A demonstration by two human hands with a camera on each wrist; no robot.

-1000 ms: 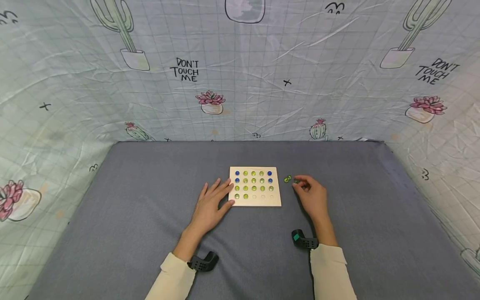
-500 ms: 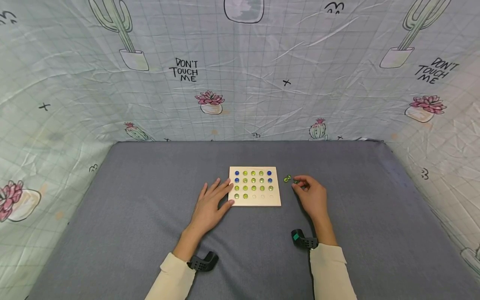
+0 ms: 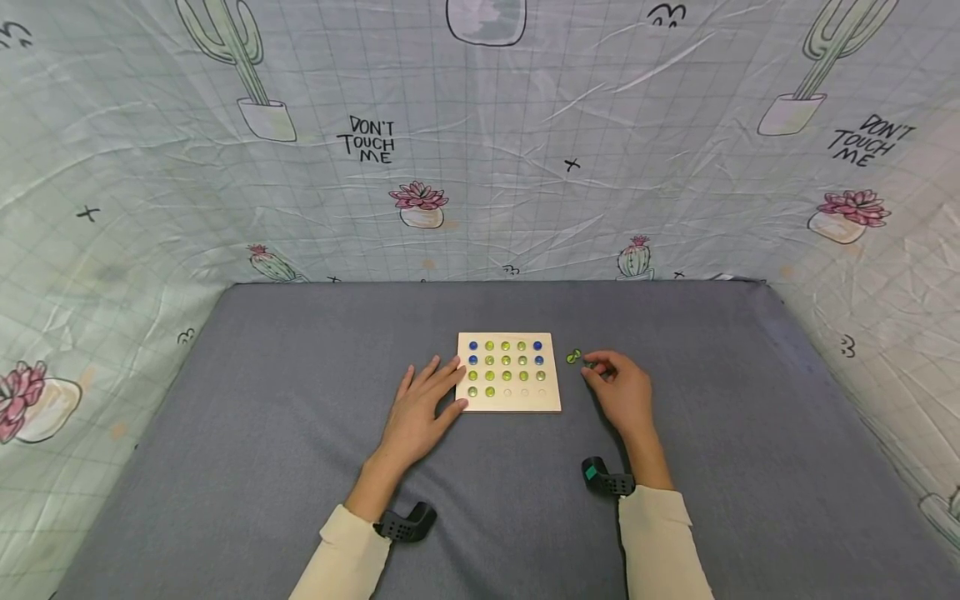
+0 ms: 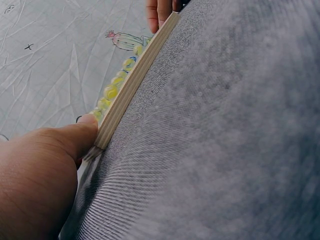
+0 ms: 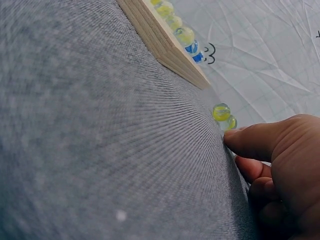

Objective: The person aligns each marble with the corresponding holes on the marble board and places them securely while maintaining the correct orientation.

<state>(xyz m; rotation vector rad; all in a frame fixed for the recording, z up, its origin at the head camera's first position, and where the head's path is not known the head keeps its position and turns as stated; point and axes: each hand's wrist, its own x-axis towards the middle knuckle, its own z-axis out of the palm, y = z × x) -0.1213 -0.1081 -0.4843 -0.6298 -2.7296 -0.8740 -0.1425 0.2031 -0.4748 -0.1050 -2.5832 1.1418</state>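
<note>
A pale wooden board (image 3: 525, 403) lies on the cloth, holding rows of glass marbles. Most are yellow-green; blue marbles sit at both ends of the two far rows. Three hollows at the right of the near row hold no marble. My left hand (image 3: 417, 419) rests spread at the board's left edge, its thumb (image 4: 82, 131) against the wood. Two loose yellow-green marbles (image 5: 221, 112) lie right of the board. Just beside them, my right hand (image 3: 624, 395) pinches a greenish marble (image 3: 588, 363) between thumb and fingertips; the right wrist view hides it behind the thumb.
Grey cloth (image 3: 300, 358) covers the table around the board. A printed fabric sheet (image 3: 510, 167) hangs behind and along both sides. Dark bands with camera mounts sit on the left wrist (image 3: 407, 524) and right wrist (image 3: 607, 478).
Both hands, the board and the loose marbles keep their places relative to each other. Only a very slight shift of the whole head view shows.
</note>
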